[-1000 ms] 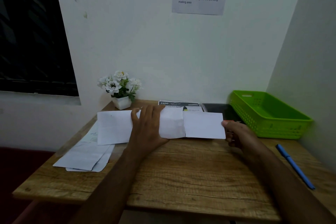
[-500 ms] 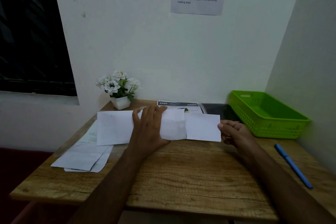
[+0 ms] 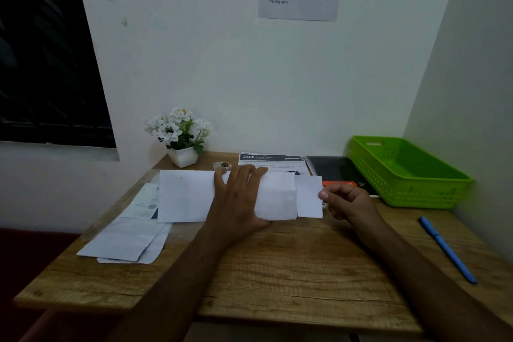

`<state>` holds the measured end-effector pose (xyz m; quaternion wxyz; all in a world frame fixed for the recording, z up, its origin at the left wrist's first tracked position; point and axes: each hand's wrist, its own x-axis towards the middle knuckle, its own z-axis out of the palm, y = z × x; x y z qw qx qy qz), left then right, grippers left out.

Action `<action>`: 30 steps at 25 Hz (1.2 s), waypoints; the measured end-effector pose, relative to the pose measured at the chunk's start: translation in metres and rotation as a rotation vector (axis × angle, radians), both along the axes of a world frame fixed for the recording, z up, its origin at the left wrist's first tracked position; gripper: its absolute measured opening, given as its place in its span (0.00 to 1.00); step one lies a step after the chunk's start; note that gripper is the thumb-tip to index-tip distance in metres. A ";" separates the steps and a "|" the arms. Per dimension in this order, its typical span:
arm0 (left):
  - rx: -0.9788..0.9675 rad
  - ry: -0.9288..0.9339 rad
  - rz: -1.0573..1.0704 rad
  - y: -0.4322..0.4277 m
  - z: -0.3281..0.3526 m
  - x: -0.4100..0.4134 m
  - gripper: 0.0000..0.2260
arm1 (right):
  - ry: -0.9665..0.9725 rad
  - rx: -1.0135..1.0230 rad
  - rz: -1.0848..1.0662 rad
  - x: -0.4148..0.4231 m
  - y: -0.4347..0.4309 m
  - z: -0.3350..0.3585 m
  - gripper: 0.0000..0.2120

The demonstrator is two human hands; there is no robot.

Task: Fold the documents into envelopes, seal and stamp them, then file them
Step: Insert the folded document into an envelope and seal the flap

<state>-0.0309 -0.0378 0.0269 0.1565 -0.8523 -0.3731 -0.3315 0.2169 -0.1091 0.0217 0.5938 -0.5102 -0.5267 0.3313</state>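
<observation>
A white envelope lies across the back of the wooden desk. My left hand presses flat on its middle, fingers straight. A folded white document sticks out of the envelope's right end by a short strip. My right hand pinches that strip's right edge with thumb and fingertips. More loose documents lie in a stack at the desk's left edge.
A green plastic basket stands at the back right, with a blue pen in front of it. Along the wall are a white flower pot, a small tape roll, a printed booklet and a black notebook.
My right hand has pushed the folded document leftward into the envelope, so less of it shows. My left hand has stayed pressed on the envelope.
</observation>
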 end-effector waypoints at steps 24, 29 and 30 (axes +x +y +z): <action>-0.034 0.057 -0.092 -0.014 -0.002 0.018 0.45 | 0.056 -0.026 -0.084 -0.021 0.005 -0.004 0.12; -0.042 0.093 -0.091 -0.011 -0.007 0.018 0.47 | -0.029 -0.202 0.051 -0.025 0.003 -0.003 0.12; -0.036 0.111 -0.095 -0.011 -0.009 0.018 0.48 | -0.015 -0.202 0.062 -0.026 0.002 -0.002 0.13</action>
